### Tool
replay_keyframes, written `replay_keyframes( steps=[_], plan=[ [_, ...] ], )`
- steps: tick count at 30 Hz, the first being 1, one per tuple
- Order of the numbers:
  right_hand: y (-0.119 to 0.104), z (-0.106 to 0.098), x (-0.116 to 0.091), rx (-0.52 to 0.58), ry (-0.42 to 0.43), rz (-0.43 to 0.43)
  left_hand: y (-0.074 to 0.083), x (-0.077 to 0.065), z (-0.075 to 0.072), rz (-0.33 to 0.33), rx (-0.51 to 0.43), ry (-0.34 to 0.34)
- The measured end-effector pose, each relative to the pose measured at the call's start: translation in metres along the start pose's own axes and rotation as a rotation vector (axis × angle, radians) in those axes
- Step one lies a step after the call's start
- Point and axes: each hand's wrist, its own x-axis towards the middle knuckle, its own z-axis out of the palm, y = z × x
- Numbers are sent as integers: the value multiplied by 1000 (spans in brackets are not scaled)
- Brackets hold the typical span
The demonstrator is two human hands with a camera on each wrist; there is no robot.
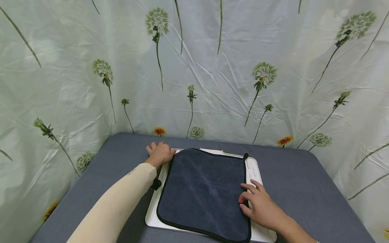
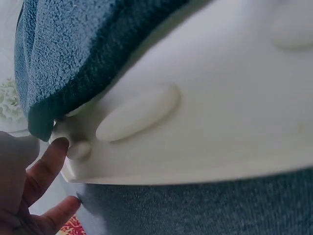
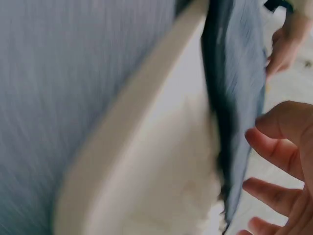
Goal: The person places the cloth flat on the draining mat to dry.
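A dark blue towel with a black edging lies spread over a white tray. Its pile looks fluffy where one corner of the towel droops in the left wrist view. At the tray's far left corner is my left hand, its thumb beside the towel's edge and its fingers spread; whether it touches the cloth is unclear. My right hand hovers by the towel's right edge, fingers loosely bent. In the right wrist view the right hand has nothing visibly held between thumb and fingers.
Under the tray is a table with a grey-blue cover. A white curtain printed with dandelions hangs behind and around the table. Raised oval bumps stand on the tray's surface. A black loop sits at the towel's far right corner.
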Motion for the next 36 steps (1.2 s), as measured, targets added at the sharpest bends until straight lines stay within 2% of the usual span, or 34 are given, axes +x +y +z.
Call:
replay_keyframes(
  steps=[4, 7, 11, 15, 19, 27, 36],
  plan=[
    [22, 7, 22, -71, 68, 35, -3, -1, 0, -46, -30, -8],
    [39, 9, 39, -99, 93, 113, -4, -3, -1, -51, -64, -14],
    [58, 9, 58, -93, 80, 258, -7, -5, -1, -50, -148, -28],
    [73, 8, 72, -79, 54, 334, -9, -4, -2, -29, -262, -44],
    [84, 8, 81, -56, 35, 362, -9, -1, -3, 0, -341, -67],
    [92, 9, 94, 15, 12, 342, -4, 2, -4, 30, -370, -113],
    [88, 3, 109, 39, -134, 313, -3, 6, -6, 131, -409, -109]
  ],
)
